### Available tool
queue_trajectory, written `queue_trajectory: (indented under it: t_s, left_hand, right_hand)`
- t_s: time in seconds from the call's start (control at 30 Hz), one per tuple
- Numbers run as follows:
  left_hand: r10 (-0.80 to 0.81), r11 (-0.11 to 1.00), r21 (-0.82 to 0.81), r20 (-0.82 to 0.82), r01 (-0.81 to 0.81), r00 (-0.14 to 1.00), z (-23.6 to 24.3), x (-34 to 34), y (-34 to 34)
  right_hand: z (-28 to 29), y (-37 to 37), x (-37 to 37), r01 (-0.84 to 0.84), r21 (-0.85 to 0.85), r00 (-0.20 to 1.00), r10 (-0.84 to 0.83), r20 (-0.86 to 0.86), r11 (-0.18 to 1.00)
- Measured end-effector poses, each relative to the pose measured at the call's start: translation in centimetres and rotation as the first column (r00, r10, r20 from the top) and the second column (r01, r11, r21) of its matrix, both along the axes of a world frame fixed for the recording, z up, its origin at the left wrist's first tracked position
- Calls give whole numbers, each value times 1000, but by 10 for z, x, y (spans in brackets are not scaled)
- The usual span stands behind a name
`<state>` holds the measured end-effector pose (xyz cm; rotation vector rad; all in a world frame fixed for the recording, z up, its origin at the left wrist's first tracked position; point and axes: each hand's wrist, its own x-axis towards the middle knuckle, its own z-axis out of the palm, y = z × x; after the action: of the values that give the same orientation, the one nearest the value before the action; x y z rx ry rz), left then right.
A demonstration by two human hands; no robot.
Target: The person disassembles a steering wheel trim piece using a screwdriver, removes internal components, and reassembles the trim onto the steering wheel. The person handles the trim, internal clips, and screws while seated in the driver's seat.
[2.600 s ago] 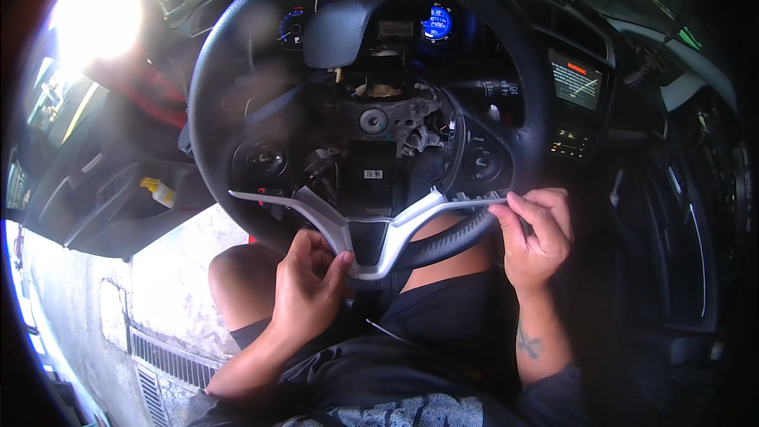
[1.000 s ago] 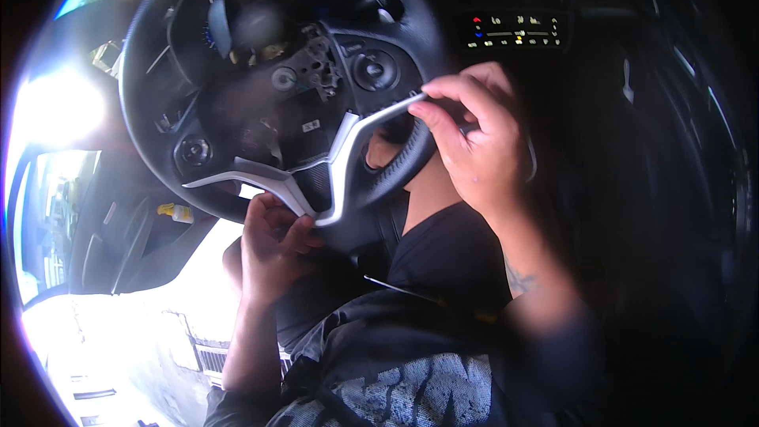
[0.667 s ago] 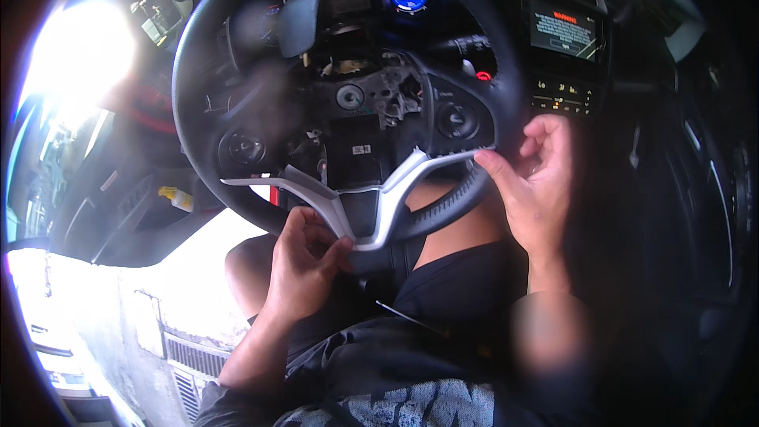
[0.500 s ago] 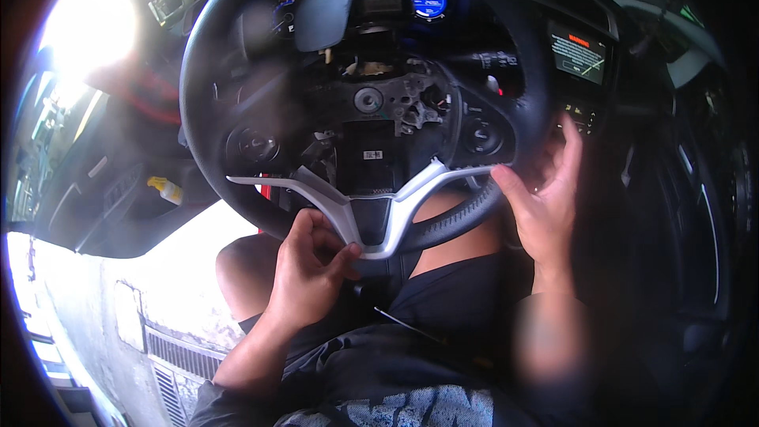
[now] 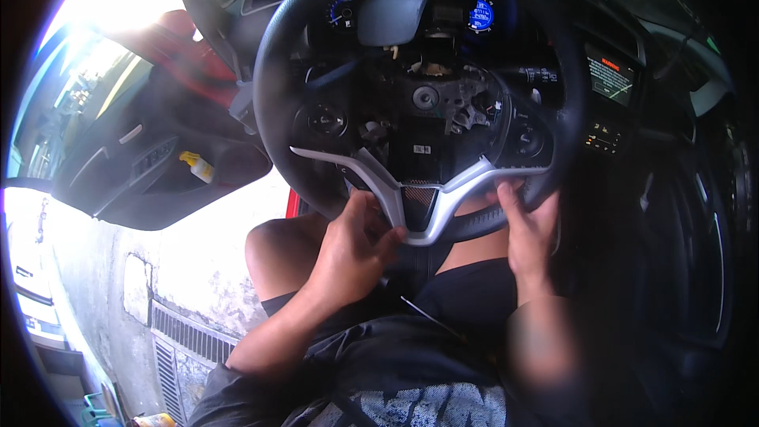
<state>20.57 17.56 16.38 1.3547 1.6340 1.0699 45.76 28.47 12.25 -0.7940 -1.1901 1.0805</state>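
Observation:
A silver, V-shaped steering wheel trim [image 5: 466, 187] with a dark centre panel lies across the lower spokes of the black steering wheel [image 5: 276, 55]. My left hand [image 5: 348, 251] pinches the trim's lower left side near its bottom, thumb in front and the other fingers curled behind. On the other side, my right hand [image 5: 531, 236] has its thumb against the underside of the trim's right arm, with fingers partly hidden behind it and the rim. The wheel's middle is uncovered, showing the centre nut [image 5: 425, 98] and a bare metal frame.
Button pads [image 5: 322, 121] sit on both spokes. Behind the wheel is a lit instrument cluster [image 5: 481, 14]; a lit screen [image 5: 609, 77] is at the right. The open door [image 5: 158, 182] at the left holds a yellow-capped bottle [image 5: 198, 167]. My legs are below the wheel.
My right hand has moved in from the rim's right side to below the trim's right arm. My left hand keeps its pinch. The whole view has shifted, with more door showing.

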Motion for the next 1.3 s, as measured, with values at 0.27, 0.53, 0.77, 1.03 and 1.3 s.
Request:
queue_trajectory:
  t_s: [0.27,0.53,0.77,1.03,1.3]
  left_hand:
    - [-9,1000,-20,-237,4,972,9,3,-5]
    - [8,999,-46,-272,-22,962,9,1,-5]
    - [95,995,34,-331,-89,939,-3,4,-9]
    - [106,994,71,-459,-82,882,-14,1,-19]
    - [-133,991,-28,-126,130,983,-14,-7,-11]
  right_hand:
    - [-13,-18,-39,42,-101,974,-64,-219,994]
    - [-24,-37,-38,106,-95,975,-122,-188,990]
    - [-41,-70,14,11,758,748,-508,426,652]
    - [-13,-70,-34,-103,612,396,-532,749,785]
    - [17,-70,-46,-194,477,367,-388,846,857]
